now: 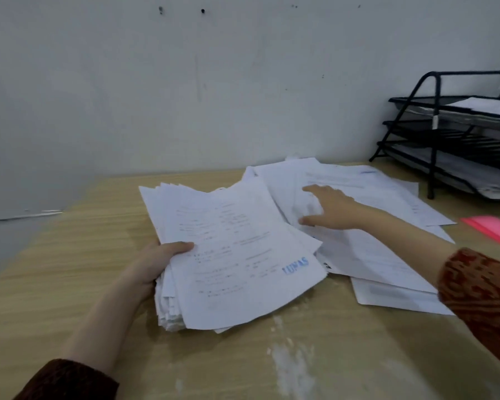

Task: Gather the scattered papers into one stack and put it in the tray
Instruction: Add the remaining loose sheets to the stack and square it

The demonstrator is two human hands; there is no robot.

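- White printed sheets make up the gathered stack (231, 255), which lies on the wooden surface (70, 255) and serves as the landmark for everything else; its top page carries a blue stamp near the lower right corner.
- Left of the stack, the left hand (153, 267) grips its left edge: the thumb lies curled over the top sheet and the other fingers are hidden beneath the pile. A dark reddish-brown sleeve (67, 381) covers that forearm lower down.
- Right of the stack and partly tucked under its right edge, the loose papers (373, 255) are spread out, overlapping one another at different angles.
- On those loose papers, just right of the stack's upper corner, rests the right hand (328, 209), its fingers spread and fairly straight and the thumb held apart; it touches the sheets without holding any.
- Far right of the stack, against the pale wall (185, 82), stands a black wire tray (433, 131) with three tiers; papers lie in the top tier and in the bottom one, while the middle tier's contents are hard to make out.
- Between the loose papers and the picture's right edge, below the tray, lies a pink pad (492, 228).
- Below the stack, whitish scuffed patches (292, 362) mark the surface.
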